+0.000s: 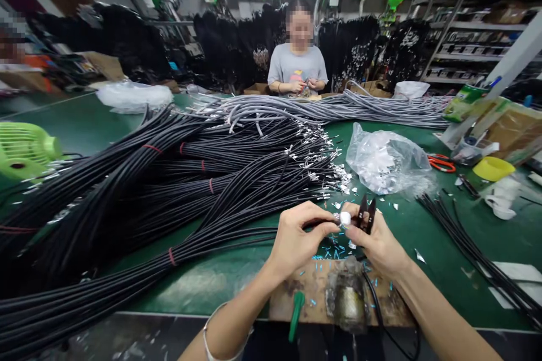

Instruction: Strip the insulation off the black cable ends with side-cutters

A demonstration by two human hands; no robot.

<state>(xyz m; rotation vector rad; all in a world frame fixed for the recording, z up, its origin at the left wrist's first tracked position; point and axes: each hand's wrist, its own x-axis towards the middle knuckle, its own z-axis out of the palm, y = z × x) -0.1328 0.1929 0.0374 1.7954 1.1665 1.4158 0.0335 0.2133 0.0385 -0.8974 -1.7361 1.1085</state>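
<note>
My left hand [302, 231] pinches the end of a black cable [262, 231] that runs in from the left. At its tip sits a small white piece [345, 218], between the fingertips of both hands. Black thread snips [366, 215] rest in my right hand [379, 242], blades pointing up and a little apart, while its thumb and finger close on the white piece. Below the hands lie a worn wooden board [279, 304] with a metal device [349, 299] and a green handle [297, 316]. Small blue clippings [334, 252] are scattered there.
Bundles of black cables [169, 180] with stripped ends cover the left, grey cables [339, 107] the back. A clear plastic bag [385, 161], orange-handled scissors [441, 163] and more black cables [474, 254] lie right. A green fan [25, 149] stands left. Across the table is a co-worker [297, 65].
</note>
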